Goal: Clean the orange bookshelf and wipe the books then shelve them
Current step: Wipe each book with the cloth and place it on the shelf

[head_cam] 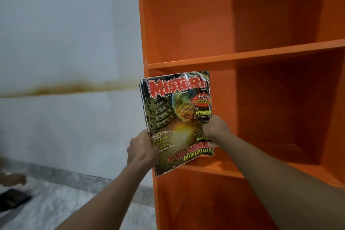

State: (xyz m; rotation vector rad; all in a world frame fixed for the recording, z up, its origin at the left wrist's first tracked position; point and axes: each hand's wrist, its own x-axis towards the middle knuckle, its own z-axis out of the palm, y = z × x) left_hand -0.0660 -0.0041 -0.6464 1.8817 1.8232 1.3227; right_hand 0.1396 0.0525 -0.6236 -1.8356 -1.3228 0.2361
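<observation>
Glossy worn paper sits between curled fingers (147,140): left hand (141,150) grips the magazine (177,117) by its lower left edge, right hand (215,129) its right edge, keeping it upright at the shelf's (214,171) front left corner, seemingly to stand it inside the orange bookshelf (205,24).

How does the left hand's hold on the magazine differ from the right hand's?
The left hand grips the magazine at its left edge, near the bottom; the right hand grips the right edge, higher up. The left hand is mostly in front of the wall; the right hand is in front of the bookshelf. Both hold the same magazine upright with curled fingers.
</observation>
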